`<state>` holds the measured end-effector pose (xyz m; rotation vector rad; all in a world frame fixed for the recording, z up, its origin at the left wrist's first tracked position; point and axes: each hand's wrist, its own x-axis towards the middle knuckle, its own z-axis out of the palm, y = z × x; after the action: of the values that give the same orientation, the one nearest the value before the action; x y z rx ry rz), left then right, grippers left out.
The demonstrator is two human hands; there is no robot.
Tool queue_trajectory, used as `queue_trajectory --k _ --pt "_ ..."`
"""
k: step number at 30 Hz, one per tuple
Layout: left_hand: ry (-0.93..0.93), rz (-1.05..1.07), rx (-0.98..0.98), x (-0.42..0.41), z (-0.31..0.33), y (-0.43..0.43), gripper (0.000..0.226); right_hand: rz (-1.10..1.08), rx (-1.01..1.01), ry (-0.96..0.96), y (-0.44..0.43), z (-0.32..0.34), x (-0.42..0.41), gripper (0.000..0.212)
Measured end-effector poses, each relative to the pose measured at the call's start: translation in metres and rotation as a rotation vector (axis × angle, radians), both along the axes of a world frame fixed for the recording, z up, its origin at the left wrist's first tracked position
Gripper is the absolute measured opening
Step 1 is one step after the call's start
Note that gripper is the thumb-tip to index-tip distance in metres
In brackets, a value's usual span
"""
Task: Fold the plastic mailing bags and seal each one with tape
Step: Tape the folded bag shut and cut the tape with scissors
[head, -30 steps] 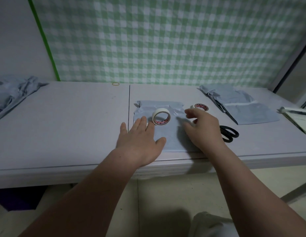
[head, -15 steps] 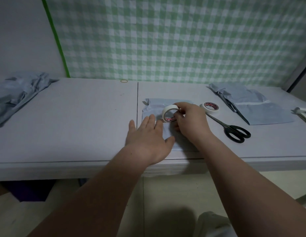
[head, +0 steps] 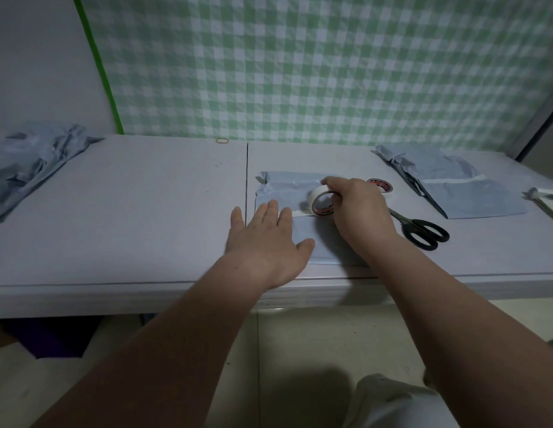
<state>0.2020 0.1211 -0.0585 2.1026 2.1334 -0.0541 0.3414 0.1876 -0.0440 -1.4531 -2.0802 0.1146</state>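
While our left hand [head: 266,239] lies flat, fingers straight, pressing the folded bag [head: 287,193], our right hand [head: 360,211] grips the tape roll [head: 320,201] standing on it.

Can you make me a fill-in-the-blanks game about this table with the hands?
The right hand grips a roll of ____.
The left hand lies flat on the folded mailing ____.
Right of the right hand lie black-handled ____.
Missing: tape, bag, scissors.
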Motion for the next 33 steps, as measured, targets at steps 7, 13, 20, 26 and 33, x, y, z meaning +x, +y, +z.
queue_trajectory --k 7,13,20,26,33 --pt "0.009 -0.001 0.001 0.0 0.0 0.0 0.071 -0.003 0.027 -0.184 -0.005 0.001 -0.002 0.037" --pt "0.02 -0.008 0.001 0.0 0.0 0.0 0.069 0.002 0.047 -0.347 -0.012 0.007 -0.008 0.039" --pt "0.026 -0.024 -0.033 0.001 0.002 0.001 0.059 -0.004 0.066 -0.357 -0.012 -0.001 -0.012 0.046" --pt "0.035 -0.004 -0.038 0.0 0.002 0.0 0.062 0.008 0.058 -0.205 -0.009 -0.017 -0.007 0.054" --pt "0.069 0.042 -0.04 -0.005 0.003 -0.004 0.072 0.019 0.049 -0.119 -0.004 -0.021 -0.003 0.063"
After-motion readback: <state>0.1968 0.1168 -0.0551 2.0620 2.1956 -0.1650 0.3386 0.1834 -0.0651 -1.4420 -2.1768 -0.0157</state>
